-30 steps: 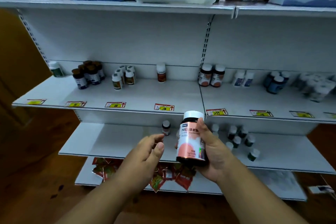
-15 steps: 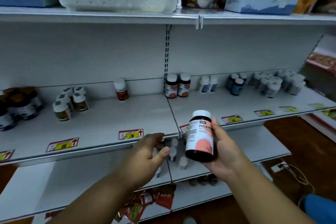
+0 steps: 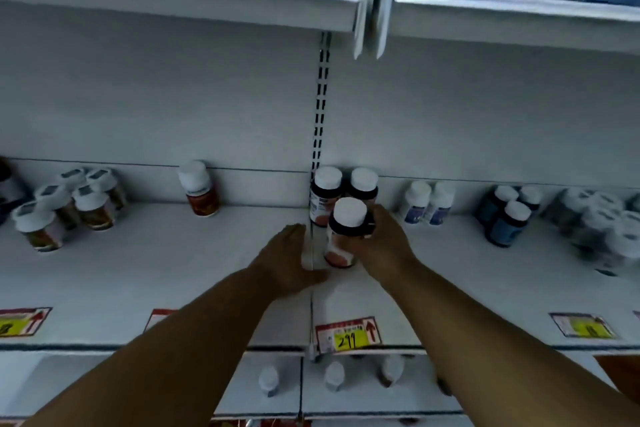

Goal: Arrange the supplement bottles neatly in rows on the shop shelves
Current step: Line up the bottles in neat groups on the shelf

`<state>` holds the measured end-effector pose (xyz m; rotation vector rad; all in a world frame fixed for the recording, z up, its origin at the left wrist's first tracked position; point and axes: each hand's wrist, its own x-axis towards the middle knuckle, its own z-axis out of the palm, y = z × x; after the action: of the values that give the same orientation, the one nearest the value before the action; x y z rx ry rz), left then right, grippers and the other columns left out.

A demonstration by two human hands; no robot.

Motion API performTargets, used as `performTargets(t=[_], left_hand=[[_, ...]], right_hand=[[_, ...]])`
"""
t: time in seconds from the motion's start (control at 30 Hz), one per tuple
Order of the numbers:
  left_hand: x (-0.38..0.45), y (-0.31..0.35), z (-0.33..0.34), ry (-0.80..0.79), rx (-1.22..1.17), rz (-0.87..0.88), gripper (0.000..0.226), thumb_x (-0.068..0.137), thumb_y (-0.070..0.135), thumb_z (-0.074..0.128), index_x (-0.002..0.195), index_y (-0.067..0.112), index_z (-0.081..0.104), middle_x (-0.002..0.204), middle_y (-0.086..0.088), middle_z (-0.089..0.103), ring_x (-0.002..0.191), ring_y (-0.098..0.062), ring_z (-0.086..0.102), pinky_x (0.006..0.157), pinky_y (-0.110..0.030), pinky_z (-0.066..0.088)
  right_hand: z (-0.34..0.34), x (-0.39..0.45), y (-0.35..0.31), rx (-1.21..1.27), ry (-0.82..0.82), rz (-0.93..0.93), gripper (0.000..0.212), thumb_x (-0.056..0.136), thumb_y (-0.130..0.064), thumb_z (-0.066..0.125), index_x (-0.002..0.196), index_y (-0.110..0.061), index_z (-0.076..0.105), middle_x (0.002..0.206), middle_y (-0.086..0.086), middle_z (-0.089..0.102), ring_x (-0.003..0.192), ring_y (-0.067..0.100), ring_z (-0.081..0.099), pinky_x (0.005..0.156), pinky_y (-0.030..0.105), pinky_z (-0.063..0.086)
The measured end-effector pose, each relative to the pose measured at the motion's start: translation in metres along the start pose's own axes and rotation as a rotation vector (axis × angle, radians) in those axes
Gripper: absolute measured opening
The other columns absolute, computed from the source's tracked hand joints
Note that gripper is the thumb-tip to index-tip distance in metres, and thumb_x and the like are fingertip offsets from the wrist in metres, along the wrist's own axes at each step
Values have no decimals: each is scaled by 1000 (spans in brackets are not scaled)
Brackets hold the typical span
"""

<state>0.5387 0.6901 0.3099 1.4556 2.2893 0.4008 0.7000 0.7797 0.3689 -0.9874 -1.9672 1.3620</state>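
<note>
Mostly hidden behind right hand (image 3: 375, 246): held bottle (image 3: 343, 236), fingers wrapped round it, just before two matching bottles (image 3: 341, 189). Left hand (image 3: 289, 262) flat on shelf (image 3: 138, 270) beside held bottle, fingers relaxed.

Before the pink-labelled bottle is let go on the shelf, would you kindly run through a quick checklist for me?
1. Right hand grips the pink-labelled bottle: ok.
2. Bottle upright, white cap on top: ok.
3. Bottle base fully down on the shelf: cannot tell, the hands hide part of it.
4. In line with the two matching bottles behind it: ok, it sits just in front of them.
5. Left hand clear of the bottle: cannot tell, it rests on the shelf close beside it.
</note>
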Motion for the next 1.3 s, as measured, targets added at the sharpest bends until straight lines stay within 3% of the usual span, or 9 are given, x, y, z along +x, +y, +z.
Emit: performTargets(t=[0.13,0.2,0.3,0.5,0.57,0.67,0.73,0.93,1.3], left_hand=[[35,2,-1,-5,107,0,128,63,79,67,155,14,6,162,-8,12,148,-26,13,121,-37,15],[46,5,1,56,129,16,120,62,79,66,154,21,16,158,-6,24,142,-27,22,117,-37,19],[51,7,7,45,120,-15,120,65,83,58,156,27,4,163,-1,9,149,-25,6,120,-39,4],[39,2,3,24,110,3,106,77,73,57,156,22,9,164,-6,9,150,-25,3,122,-39,4],[17,3,-1,19,52,6,104,80,65,63,156,16,11,163,-6,11,150,-24,7,122,-37,9],[-25,-2,-4,13,-47,15,105,82,63,62,156,15,5,164,-3,5,150,-18,7,121,-29,7],[-56,-8,-6,51,-96,51,101,83,61,64,156,17,10,163,-1,10,149,-16,12,119,-25,9],[-169,-37,-12,129,-138,180,89,82,50,70,153,19,26,158,0,30,142,-18,30,114,-24,22],[-282,-106,24,102,-97,93,89,83,52,67,154,25,21,159,7,25,145,-14,24,117,-30,25]], right_hand=[[11,35,9,-140,-51,-60,46,74,-23,84,108,-34,55,103,-17,62,101,5,59,89,26,46],[15,42,6,-163,-62,-75,44,73,-23,84,102,-36,54,98,-18,61,92,0,57,82,18,47],[21,46,6,-180,-63,-74,49,70,-24,86,101,-35,50,95,-21,57,87,-3,53,68,7,36],[18,28,9,-141,12,-38,67,68,-31,87,124,-23,50,112,-18,59,101,-3,57,79,11,43],[14,13,9,-158,28,-70,70,71,-33,85,129,-27,48,115,-19,57,103,-7,54,85,10,44],[16,-15,8,-284,86,-63,65,76,-40,79,130,-23,48,117,-4,52,111,13,52,93,28,45],[23,-38,4,-334,115,-62,58,81,-34,76,130,-20,49,112,-2,48,110,18,51,89,26,42],[79,-140,-7,-358,211,-58,51,83,-27,74,129,-20,52,123,-1,50,108,12,52,91,29,47],[154,-245,20,-386,-1,49,32,88,-26,69,118,-26,56,115,-8,52,101,8,53,86,26,46]])
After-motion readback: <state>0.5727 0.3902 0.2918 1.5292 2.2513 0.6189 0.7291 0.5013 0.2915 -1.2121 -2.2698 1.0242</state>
